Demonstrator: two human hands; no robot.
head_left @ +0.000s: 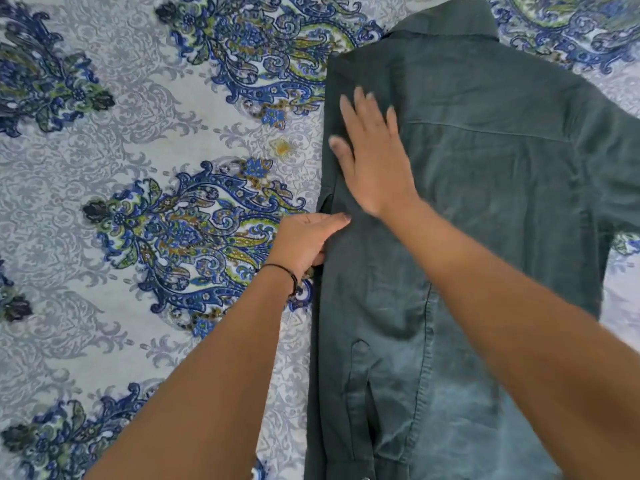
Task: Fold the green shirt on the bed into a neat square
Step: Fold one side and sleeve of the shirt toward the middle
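Two bare forearms are showing, no sleeves reaching into view. The left hand is wearing a thin dark cord bracelet at the wrist, with a small knot or bead at its outer side. The right hand is wearing nothing; fingernails are looking short.

Right hand flat on green shirt; left hand pinches its edge.
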